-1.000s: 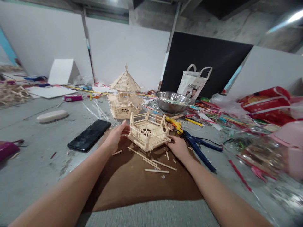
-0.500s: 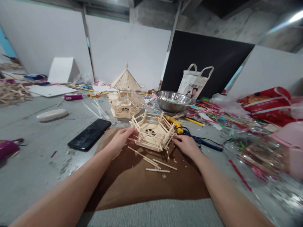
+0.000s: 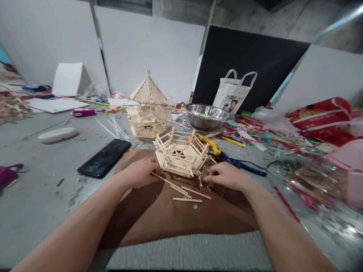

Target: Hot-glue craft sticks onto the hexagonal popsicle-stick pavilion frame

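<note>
A hexagonal wooden-stick frame with railings (image 3: 183,155) sits on a brown sheet (image 3: 181,223), between my two hands. To its left, my left hand (image 3: 143,172) rests on the sheet with curled fingers, close to the end of a thin wooden stick (image 3: 163,178). My right hand (image 3: 225,175) lies to the right of the frame, its fingers drawn together near small wood bits. Whatever either hand may hold is hidden. Several loose wooden sticks (image 3: 187,200) lie in front of the frame. Behind it stands a roofed stick pavilion (image 3: 148,109).
A black phone (image 3: 104,158) and a white oval case (image 3: 58,135) lie at left. Beyond the right hand are blue-handled pliers (image 3: 246,166) and a yellow-handled tool (image 3: 211,144). A steel bowl (image 3: 210,118), a tote bag (image 3: 234,94) and a pink-lidded container (image 3: 344,173) stand farther off.
Both hands have come away from the sides of the stick frame and drawn nearer to me, their fingers curling in. The frame stays on the sheet; the view has shifted slightly.
</note>
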Demonstrator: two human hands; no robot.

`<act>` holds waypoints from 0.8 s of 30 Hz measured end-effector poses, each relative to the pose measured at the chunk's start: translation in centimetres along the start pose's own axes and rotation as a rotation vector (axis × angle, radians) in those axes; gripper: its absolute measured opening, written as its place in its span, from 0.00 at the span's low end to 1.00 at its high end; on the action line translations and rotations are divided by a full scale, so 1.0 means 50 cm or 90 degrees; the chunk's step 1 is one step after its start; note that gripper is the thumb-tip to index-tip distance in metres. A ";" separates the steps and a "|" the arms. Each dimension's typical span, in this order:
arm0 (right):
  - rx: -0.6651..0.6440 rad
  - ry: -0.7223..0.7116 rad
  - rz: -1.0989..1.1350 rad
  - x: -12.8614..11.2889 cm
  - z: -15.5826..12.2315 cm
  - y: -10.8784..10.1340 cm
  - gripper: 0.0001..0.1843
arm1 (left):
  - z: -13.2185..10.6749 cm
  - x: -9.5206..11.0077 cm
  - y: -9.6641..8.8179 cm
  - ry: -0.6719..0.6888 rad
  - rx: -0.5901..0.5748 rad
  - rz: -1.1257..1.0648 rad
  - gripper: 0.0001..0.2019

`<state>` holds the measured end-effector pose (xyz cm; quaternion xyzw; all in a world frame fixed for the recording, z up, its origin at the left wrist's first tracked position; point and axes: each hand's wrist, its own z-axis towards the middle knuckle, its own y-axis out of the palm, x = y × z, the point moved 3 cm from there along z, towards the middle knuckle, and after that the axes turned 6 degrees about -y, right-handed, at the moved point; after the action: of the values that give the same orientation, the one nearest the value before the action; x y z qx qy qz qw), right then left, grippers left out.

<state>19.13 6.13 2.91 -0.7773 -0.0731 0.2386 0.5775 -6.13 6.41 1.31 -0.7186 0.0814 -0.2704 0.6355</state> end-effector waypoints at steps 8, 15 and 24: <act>-0.095 -0.120 -0.052 -0.064 -0.008 0.035 0.07 | 0.002 0.002 0.011 0.010 -0.021 -0.018 0.10; -0.085 -0.130 0.021 -0.075 -0.041 -0.006 0.06 | 0.000 0.007 0.005 0.009 0.011 -0.058 0.10; 0.037 -0.139 0.086 -0.118 0.029 -0.146 0.08 | -0.001 0.015 -0.010 -0.020 0.117 -0.025 0.10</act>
<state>14.49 7.44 11.09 -0.7329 -0.0760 0.3620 0.5709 -5.66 6.10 2.00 -0.6632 0.0320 -0.2780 0.6942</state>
